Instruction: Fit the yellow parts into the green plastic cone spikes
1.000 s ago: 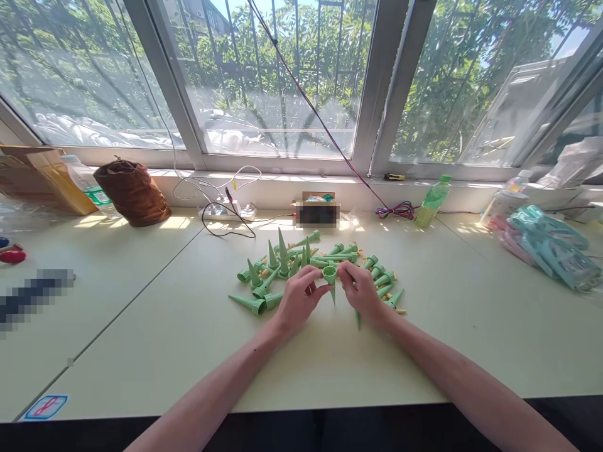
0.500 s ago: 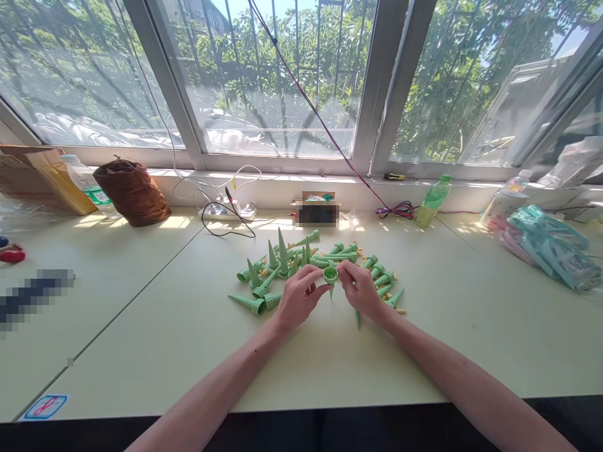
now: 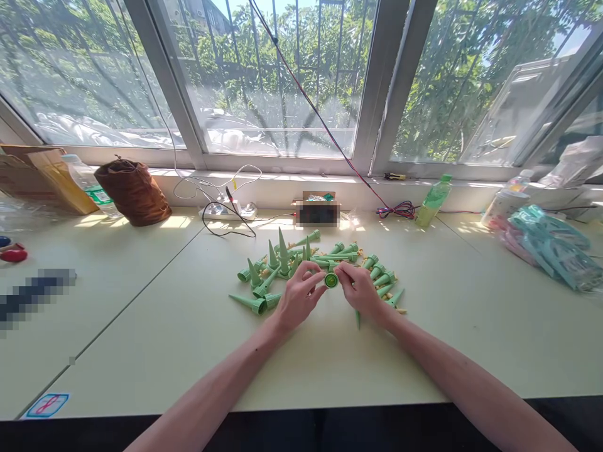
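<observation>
Between my two hands is a green plastic watering spike [image 3: 331,280], its round open end turned up toward me. My left hand [image 3: 304,290] pinches the rim from the left, and my right hand [image 3: 358,287] grips it from the right with curled fingers. Behind and around the hands lie several more green spikes, some standing point up like the tall cone [image 3: 282,254], others on their sides like the spike at the left [image 3: 249,303]. Small tan pieces [image 3: 400,311] lie among the spikes on the right.
The pale table [image 3: 179,358] runs to the window sill. A small box with a blurred front [image 3: 318,212], a power strip [image 3: 226,210] with cables, a brown pouch [image 3: 134,191] and a green bottle [image 3: 433,201] stand at the back. Plastic packets [image 3: 556,245] lie at the right.
The held spike has tilted so its open end faces me more squarely, and its point no longer shows below. Both hands stay in nearly the same place.
</observation>
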{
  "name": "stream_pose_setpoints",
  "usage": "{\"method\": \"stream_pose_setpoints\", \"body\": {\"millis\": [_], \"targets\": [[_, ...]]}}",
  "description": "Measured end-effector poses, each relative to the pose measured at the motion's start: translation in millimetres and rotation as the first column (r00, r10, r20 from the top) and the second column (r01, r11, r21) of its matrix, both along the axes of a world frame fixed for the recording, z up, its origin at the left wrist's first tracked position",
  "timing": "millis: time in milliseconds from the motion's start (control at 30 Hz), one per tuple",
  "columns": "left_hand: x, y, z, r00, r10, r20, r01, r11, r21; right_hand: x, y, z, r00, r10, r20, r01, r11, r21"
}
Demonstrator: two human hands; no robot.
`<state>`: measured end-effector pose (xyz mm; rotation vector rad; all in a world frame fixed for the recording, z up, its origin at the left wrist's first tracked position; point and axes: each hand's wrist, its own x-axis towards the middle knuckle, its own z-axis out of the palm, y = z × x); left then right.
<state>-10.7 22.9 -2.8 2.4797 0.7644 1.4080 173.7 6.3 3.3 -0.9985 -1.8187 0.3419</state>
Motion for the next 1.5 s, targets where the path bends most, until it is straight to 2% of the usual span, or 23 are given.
{"method": "stream_pose_setpoints", "body": {"millis": [367, 533, 700, 833, 900, 1000, 1100, 1167, 1233, 1300, 1400, 1500], "targets": [[-5.0, 2.4, -3.1, 0.994, 0.012, -0.111, -0.004, 0.997, 0.077, -1.3, 2.1, -3.1, 0.999, -0.006, 0.032, 0.007, 1.0, -0.029], [-2.8, 3.0, -2.4, 0.998, 0.037, -0.058, -0.035, 0.998, 0.045, -3.7, 2.1, -5.2, 0.999, -0.04, 0.028, 0.041, 0.999, -0.018], [0.7, 3.1, -1.2, 0.999, 0.041, 0.013, -0.04, 0.997, -0.07, -8.3, 0.2, -5.4, 0.996, -0.088, 0.015, 0.088, 0.996, 0.01], [3.7, 1.1, 3.9, 0.991, 0.089, 0.103, -0.057, 0.958, -0.28, -10.2, -2.4, -3.8, 0.993, -0.119, -0.008, 0.119, 0.992, 0.035], [5.0, -0.7, 8.3, 0.98, 0.131, 0.147, -0.06, 0.909, -0.411, -10.0, -3.1, -3.4, 0.989, -0.144, -0.013, 0.144, 0.989, 0.044], [5.9, -3.7, 14.3, 0.964, 0.16, 0.213, 0.007, 0.783, -0.622, -9.0, -3.3, -3.4, 0.986, -0.165, -0.006, 0.165, 0.985, 0.042], [6.6, -5.8, 17.2, 0.959, 0.122, 0.257, 0.125, 0.632, -0.765, -8.5, -2.9, -3.8, 0.987, -0.159, 0.002, 0.159, 0.986, 0.043], [7.3, -6.3, 17.3, 0.959, 0.056, 0.277, 0.211, 0.508, -0.835, -8.5, -2.6, -4.2, 0.99, -0.144, 0.007, 0.143, 0.989, 0.047], [8.2, -6.3, 16.6, 0.953, 0.002, 0.304, 0.281, 0.372, -0.885, -8.4, -2.2, -4.9, 0.992, -0.123, 0.011, 0.123, 0.991, 0.045], [8.8, -5.9, 15.5, 0.945, -0.019, 0.327, 0.319, 0.281, -0.905, -8.0, -1.7, -6.1, 0.994, -0.104, 0.012, 0.104, 0.994, 0.035], [8.6, -5.1, 13.3, 0.939, -0.03, 0.343, 0.34, 0.241, -0.909, -7.0, -0.8, -8.1, 0.997, -0.082, 0.015, 0.082, 0.996, 0.023], [7.3, -4.0, 11.0, 0.937, -0.053, 0.346, 0.347, 0.255, -0.902, -6.4, 0.1, -9.3, 0.997, -0.067, 0.023, 0.067, 0.998, 0.016]]}}
